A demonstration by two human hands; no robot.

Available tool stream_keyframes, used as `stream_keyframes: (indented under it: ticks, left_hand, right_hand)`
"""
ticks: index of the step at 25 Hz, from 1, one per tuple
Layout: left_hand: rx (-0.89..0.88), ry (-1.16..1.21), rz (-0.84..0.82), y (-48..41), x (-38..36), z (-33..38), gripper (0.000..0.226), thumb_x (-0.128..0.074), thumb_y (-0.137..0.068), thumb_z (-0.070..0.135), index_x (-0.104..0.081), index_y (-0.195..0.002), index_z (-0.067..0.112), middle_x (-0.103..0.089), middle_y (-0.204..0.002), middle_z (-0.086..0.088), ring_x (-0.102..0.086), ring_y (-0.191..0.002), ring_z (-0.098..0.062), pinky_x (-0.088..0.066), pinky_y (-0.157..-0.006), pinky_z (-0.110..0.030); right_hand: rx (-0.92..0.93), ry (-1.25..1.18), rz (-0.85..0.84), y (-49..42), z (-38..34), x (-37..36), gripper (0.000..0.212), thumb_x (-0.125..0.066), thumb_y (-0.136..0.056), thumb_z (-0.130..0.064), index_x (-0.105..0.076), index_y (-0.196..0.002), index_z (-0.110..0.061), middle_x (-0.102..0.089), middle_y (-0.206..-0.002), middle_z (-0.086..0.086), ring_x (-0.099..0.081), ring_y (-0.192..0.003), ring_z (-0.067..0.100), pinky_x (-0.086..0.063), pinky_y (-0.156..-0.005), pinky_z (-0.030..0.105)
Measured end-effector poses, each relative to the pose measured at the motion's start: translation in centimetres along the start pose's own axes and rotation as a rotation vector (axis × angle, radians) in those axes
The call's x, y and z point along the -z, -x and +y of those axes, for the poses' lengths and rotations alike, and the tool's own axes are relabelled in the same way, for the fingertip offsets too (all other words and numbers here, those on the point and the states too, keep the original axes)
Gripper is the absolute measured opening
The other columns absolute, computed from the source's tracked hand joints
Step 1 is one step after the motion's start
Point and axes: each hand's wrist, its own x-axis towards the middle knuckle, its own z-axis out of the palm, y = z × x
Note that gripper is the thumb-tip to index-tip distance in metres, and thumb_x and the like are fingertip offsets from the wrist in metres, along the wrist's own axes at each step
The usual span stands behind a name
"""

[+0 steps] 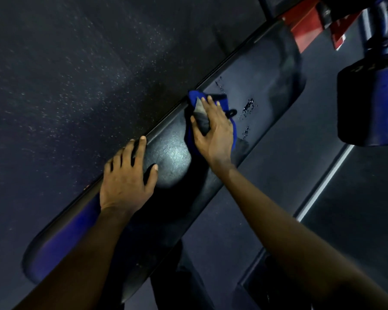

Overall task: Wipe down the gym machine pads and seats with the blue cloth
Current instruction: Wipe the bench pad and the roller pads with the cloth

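Cloth: blue cloth (222,100) lies mid-length on the long pad (267,70), pressed flat under the right hand (213,133).
Left hand (126,177): spread open, bracing the pad's edge.
Done: near half, probably; the light is dim.
Left: droplets (248,107) beyond the cloth.

Beyond the right hand (213,133) the surface (267,70) lies open to its rounded end; a dark padded block (367,104) stands off to that hand's right, well apart

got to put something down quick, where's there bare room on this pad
Bare: the pad past the droplets, up to the red bracket, and its near end behind the left hand. Crowded: the middle, where that hand rests and the right hand presses the blue cloth.
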Motion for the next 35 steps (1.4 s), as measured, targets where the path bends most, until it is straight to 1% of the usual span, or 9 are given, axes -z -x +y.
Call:
stream_keyframes:
  ticks: [2, 4, 7, 10, 15, 22, 26, 29, 35]
  left_hand:
    - [0.008, 0.016, -0.009, -0.2, 0.2, 0.4, 0.074, -0.035, -0.098, 0.054, -0.023, -0.160, 0.015, -0.041, -0.152, -0.017, -0.048, -0.128, -0.038, -0.042, -0.099, -0.055]
    - [0.036, 0.054, -0.005, -0.1, 0.5, 0.6, 0.074, -0.039, -0.096, 0.052, -0.024, -0.159, 0.016, -0.041, -0.153, -0.017, -0.047, -0.130, -0.038, -0.041, -0.100, -0.057]
    - [0.007, 0.136, 0.027, -0.8, 0.9, 1.3, 0.075, -0.043, -0.096, 0.045, -0.021, -0.159, 0.012, -0.033, -0.159, -0.017, -0.038, -0.140, -0.037, -0.032, -0.111, -0.057]
    - [-0.086, 0.190, 0.051, -4.5, 1.0, 3.7, 0.071, -0.044, -0.100, 0.039, -0.018, -0.160, 0.011, -0.031, -0.161, -0.016, -0.033, -0.144, -0.035, -0.026, -0.116, -0.053]
    - [-0.101, 0.025, 0.081, -8.0, -0.4, 6.3, 0.074, -0.037, -0.104, 0.051, -0.012, -0.161, 0.012, -0.037, -0.156, -0.019, -0.044, -0.135, -0.038, -0.040, -0.107, -0.055]
    - [-0.095, -0.023, 0.108, -8.1, -0.8, 6.7, 0.073, -0.039, -0.104, 0.050, -0.014, -0.160, 0.011, -0.039, -0.151, -0.023, -0.046, -0.128, -0.044, -0.040, -0.103, -0.059]
    - [-0.070, 0.018, 0.094, -8.1, -0.2, 6.7, 0.071, -0.039, -0.104, 0.049, -0.014, -0.160, 0.014, -0.039, -0.151, -0.025, -0.044, -0.132, -0.046, -0.039, -0.105, -0.062]
    - [-0.058, 0.020, 0.096, -7.7, -0.2, 7.0, 0.072, -0.036, -0.102, 0.052, -0.015, -0.160, 0.014, -0.040, -0.149, -0.026, -0.044, -0.131, -0.047, -0.040, -0.104, -0.062]
    - [-0.051, 0.026, 0.106, -7.9, -0.4, 6.9, 0.071, -0.039, -0.102, 0.050, -0.016, -0.160, 0.014, -0.042, -0.146, -0.027, -0.046, -0.129, -0.046, -0.043, -0.101, -0.061]
  right_hand:
    - [0.058, 0.070, -0.118, 3.9, 1.9, 1.0, 0.063, -0.064, -0.094, -0.042, -0.045, -0.152, -0.027, -0.041, -0.159, -0.007, -0.029, -0.151, 0.014, -0.025, -0.117, 0.039]
    - [0.127, 0.127, -0.191, 4.8, 4.9, 2.2, 0.063, -0.063, -0.094, -0.043, -0.043, -0.153, -0.030, -0.037, -0.161, -0.009, -0.027, -0.151, 0.011, -0.031, -0.117, 0.046]
    - [-0.095, 0.070, -0.039, 2.2, 7.1, 3.0, 0.060, -0.059, -0.095, -0.046, -0.047, -0.150, -0.028, -0.044, -0.157, -0.008, -0.032, -0.149, 0.013, -0.037, -0.115, 0.051]
    - [-0.302, 0.000, 0.041, 3.9, 6.0, 2.3, 0.063, -0.056, -0.096, -0.050, -0.043, -0.153, -0.028, -0.038, -0.160, -0.008, -0.030, -0.151, 0.016, -0.032, -0.118, 0.056]
    - [-0.181, 0.025, -0.093, 12.1, 7.1, 2.1, 0.067, -0.056, -0.097, -0.054, -0.036, -0.156, -0.030, -0.031, -0.164, -0.012, -0.018, -0.154, 0.008, -0.028, -0.119, 0.049]
    - [-0.540, -0.271, 0.282, 6.0, 9.4, 1.8, 0.064, -0.061, -0.096, -0.049, -0.046, -0.151, -0.021, -0.041, -0.159, -0.001, -0.027, -0.152, 0.020, -0.034, -0.118, 0.051]
    - [-0.497, -0.240, -0.019, 12.2, 5.1, 1.6, 0.095, -0.056, -0.083, -0.079, -0.024, -0.160, -0.033, -0.016, -0.168, -0.013, -0.001, -0.156, 0.008, -0.015, -0.124, 0.046]
    - [-0.385, -0.193, -0.006, 11.4, 7.7, 1.7, 0.078, -0.059, -0.092, -0.065, -0.033, -0.157, -0.031, -0.024, -0.166, -0.012, -0.010, -0.156, 0.010, -0.028, -0.120, 0.058]
    - [-0.565, -0.228, 0.209, 2.1, 11.4, 2.8, 0.067, -0.055, -0.098, -0.056, -0.040, -0.154, -0.024, -0.034, -0.163, -0.003, -0.021, -0.154, 0.020, -0.029, -0.119, 0.058]
